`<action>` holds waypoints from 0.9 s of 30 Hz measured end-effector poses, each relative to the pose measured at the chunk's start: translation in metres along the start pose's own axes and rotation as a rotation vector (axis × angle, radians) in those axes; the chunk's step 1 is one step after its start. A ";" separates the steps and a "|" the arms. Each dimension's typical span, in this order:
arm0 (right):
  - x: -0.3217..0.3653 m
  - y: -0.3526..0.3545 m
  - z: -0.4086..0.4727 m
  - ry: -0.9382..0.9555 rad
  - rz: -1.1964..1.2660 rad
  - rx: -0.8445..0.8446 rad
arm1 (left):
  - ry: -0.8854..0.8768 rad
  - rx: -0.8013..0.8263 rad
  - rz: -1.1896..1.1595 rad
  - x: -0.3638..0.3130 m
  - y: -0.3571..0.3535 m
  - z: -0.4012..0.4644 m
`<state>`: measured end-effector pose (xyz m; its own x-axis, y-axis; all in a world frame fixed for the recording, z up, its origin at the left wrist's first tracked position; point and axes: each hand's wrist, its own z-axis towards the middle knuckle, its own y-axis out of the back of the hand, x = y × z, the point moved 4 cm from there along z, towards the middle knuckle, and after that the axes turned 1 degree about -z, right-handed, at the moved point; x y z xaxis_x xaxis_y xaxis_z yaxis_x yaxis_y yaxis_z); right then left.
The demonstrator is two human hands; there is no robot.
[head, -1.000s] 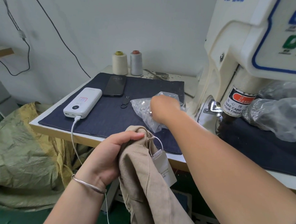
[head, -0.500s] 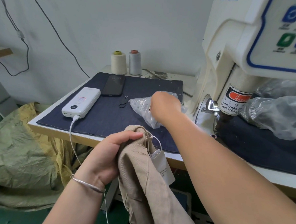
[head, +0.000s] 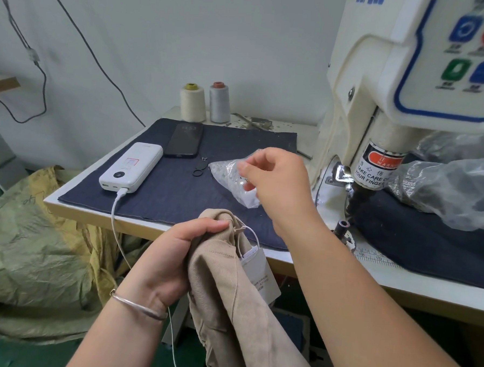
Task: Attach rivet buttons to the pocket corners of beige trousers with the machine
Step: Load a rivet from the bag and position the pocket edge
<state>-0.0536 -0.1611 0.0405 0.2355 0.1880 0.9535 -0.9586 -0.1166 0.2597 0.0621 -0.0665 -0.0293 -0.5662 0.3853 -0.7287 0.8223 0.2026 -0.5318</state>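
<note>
Your right hand [head: 274,182] hovers over the plastic bag [head: 230,177], fingers curled, perhaps pinching a rivet too small to tell. Your left hand [head: 172,264] grips the beige trousers [head: 228,309] below the surface [head: 74,205], left of the machine [head: 381,78].

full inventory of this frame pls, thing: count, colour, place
machine: 1, cream, right on table
trousers: 1, beige, below table edge, held
tag: 1, white, hanging on trousers
rivet bag: 1, clear, on mat centre
mat: 1, navy, on table
power bank: 1, white, mat left, cable plugged in
phone: 1, black, mat rear
thread cones: 2, cream and grey, table rear
plastic wrap: 1, clear, right of machine
sack: 1, yellow-green, floor left
left hand: grips trousers
right hand: over bag, fingers curled; contents unclear
</note>
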 end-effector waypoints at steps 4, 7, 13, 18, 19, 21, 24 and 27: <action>0.009 0.000 -0.054 -0.376 0.809 0.404 | -0.035 0.094 -0.007 0.002 -0.008 -0.003; 0.009 0.007 -0.084 -0.603 1.080 0.520 | -0.030 0.217 -0.009 0.006 -0.023 -0.010; 0.001 0.043 -0.119 -0.665 1.179 0.507 | -0.055 0.163 0.035 0.019 -0.035 -0.016; -0.017 0.087 -0.133 -0.529 1.060 0.354 | -0.072 0.035 0.096 0.034 -0.045 -0.017; -0.023 0.096 -0.134 -0.496 1.020 0.321 | -0.075 0.023 0.111 0.035 -0.049 -0.018; -0.034 0.110 -0.136 -0.455 0.944 0.273 | -0.082 0.000 0.139 0.037 -0.054 -0.017; -0.049 0.123 -0.136 -0.430 0.887 0.261 | -0.077 -0.029 0.162 0.039 -0.061 -0.013; -0.064 0.130 -0.133 -0.407 0.847 0.259 | -0.069 -0.023 0.161 0.043 -0.070 -0.010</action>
<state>-0.2147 -0.0590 -0.0070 -0.4322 -0.4023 0.8070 -0.7824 -0.2777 -0.5575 -0.0190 -0.0549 -0.0192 -0.4287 0.3520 -0.8320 0.9034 0.1642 -0.3960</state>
